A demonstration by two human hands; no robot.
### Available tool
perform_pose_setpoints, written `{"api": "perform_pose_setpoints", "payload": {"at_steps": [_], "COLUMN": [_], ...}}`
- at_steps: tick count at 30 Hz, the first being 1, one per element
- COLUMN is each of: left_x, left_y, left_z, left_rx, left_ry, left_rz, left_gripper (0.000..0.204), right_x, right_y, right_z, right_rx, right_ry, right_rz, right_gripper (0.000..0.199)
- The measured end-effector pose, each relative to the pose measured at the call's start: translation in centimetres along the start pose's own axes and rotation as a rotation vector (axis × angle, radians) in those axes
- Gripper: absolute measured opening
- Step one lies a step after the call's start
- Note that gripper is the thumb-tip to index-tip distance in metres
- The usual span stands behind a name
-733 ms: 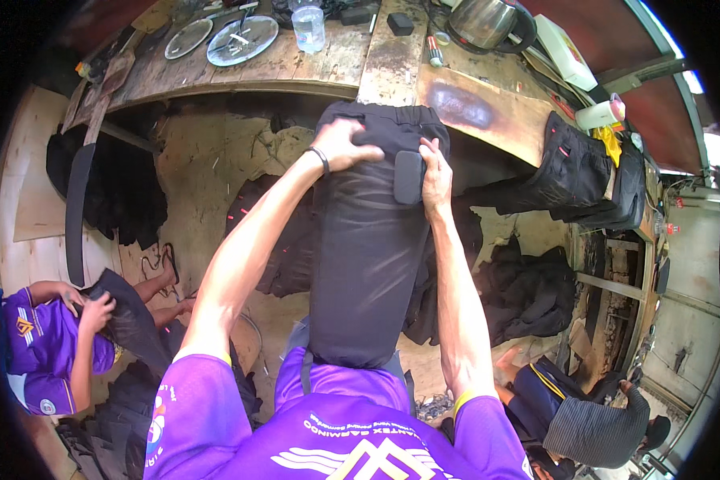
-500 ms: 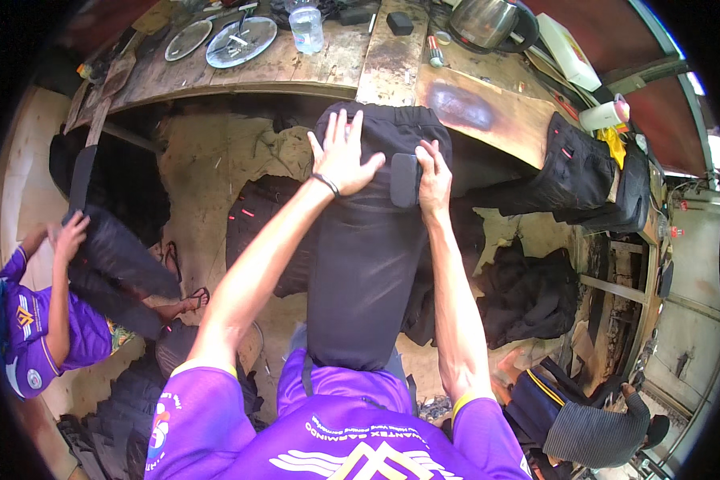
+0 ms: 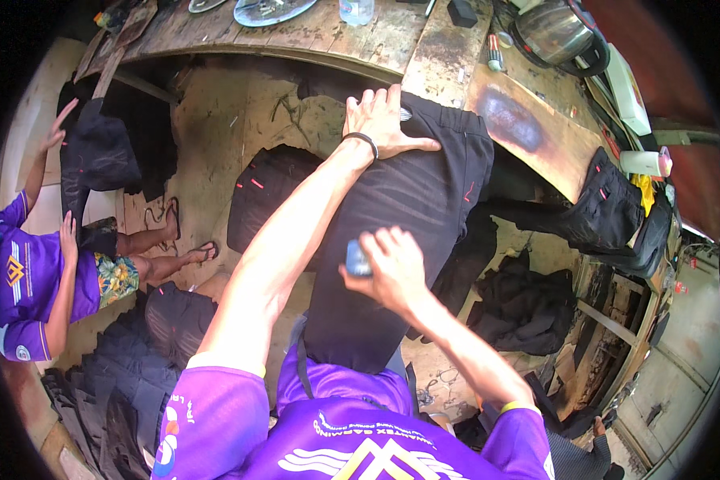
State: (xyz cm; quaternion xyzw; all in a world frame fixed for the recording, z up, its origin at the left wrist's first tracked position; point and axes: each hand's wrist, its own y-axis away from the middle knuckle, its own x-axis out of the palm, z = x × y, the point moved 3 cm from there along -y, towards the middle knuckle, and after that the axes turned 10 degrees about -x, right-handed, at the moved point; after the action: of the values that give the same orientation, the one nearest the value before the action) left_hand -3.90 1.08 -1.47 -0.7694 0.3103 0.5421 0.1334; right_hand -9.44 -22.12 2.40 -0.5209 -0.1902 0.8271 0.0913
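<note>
A pair of black trousers [image 3: 408,196] is stretched out in front of me, from the bench edge down to my lap, with faint pale streaks on the cloth. My left hand [image 3: 382,124] lies on the waist end, fingers straight and thumb spread out, holding nothing. Lower down, my right hand [image 3: 396,268] is closed round a small blue-grey block [image 3: 358,258] with rounded corners. The block is on or just over the trouser leg; contact cannot be made out. A red stitched mark [image 3: 469,190] shows near the trousers' right edge.
On the wooden bench [image 3: 328,52] stand a kettle [image 3: 554,36], a plate [image 3: 274,10], a plastic bottle [image 3: 357,10] and a black block [image 3: 462,13]. Black garments [image 3: 524,304] lie heaped on the floor. A co-worker [image 3: 36,272] in purple handles dark trousers at the left.
My right hand has moved with the block from the trousers' upper right down to the middle of the leg. The view has shifted, and the co-worker's hands have moved apart.
</note>
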Motion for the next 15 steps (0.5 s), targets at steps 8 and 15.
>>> {"api": "perform_pose_setpoints", "payload": {"at_steps": [8,15], "left_x": [0.1,-1.4], "left_y": [-1.2,-1.4], "left_z": [0.3,-0.2], "left_rx": [-0.009,-0.049], "left_ry": [0.007,0.000], "left_rz": [0.011,0.081], "left_gripper": [0.125,0.126], "right_x": [3.8,-1.0], "right_y": [3.9,3.0], "right_z": [2.4,9.4], "right_rx": [0.248,-0.003], "right_ry": [-0.011,-0.299], "right_rz": [0.092,0.122], "right_gripper": [0.050,0.073]}}
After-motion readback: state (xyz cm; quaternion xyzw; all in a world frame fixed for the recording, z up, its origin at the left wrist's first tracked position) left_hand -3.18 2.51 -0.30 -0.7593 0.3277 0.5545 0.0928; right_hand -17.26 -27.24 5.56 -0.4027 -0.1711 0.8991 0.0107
